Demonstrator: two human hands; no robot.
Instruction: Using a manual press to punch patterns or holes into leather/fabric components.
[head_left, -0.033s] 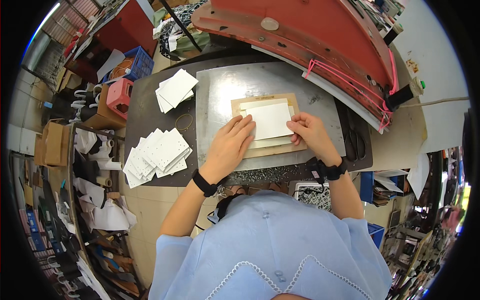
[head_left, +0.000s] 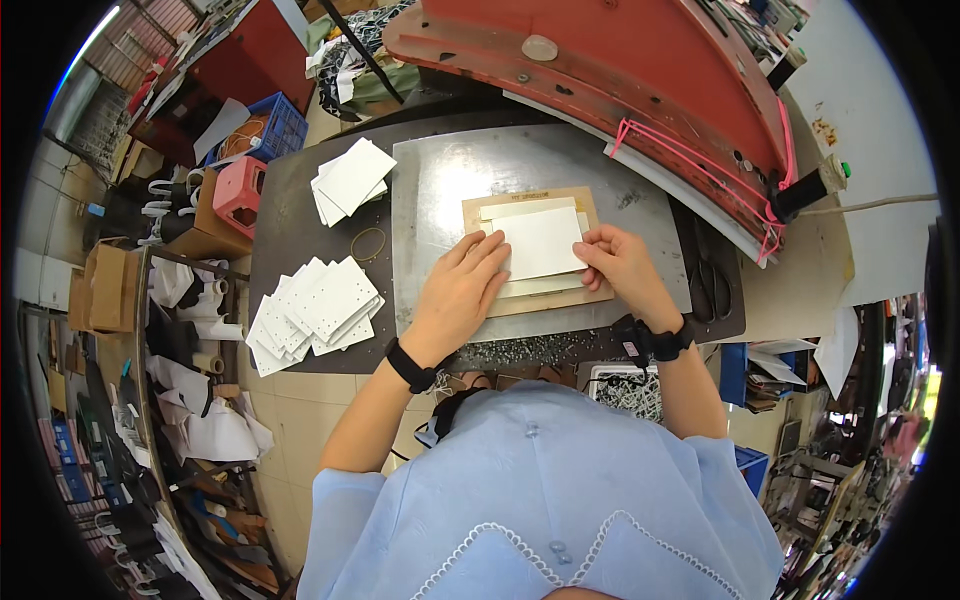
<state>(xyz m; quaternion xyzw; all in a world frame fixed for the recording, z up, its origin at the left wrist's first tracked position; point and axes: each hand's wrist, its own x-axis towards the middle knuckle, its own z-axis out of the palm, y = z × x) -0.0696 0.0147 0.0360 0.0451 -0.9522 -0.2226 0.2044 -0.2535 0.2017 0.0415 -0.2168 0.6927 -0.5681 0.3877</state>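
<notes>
A white card lies over cream sheets on a tan board, which rests on a grey metal plate. My left hand touches the card's left edge with its fingers stretched out flat. My right hand has thumb and bent fingers closed on the card's right edge. A neat stack of white cards sits at the upper left of the dark table. A spread pile of perforated white cards lies below it, with a loose yellow ring between them.
A large red press with pink cords overhangs the plate's back right. Black scissors lie right of the plate. A pink stool, blue crate and loaded rack stand at the left. A white bin is below the front edge.
</notes>
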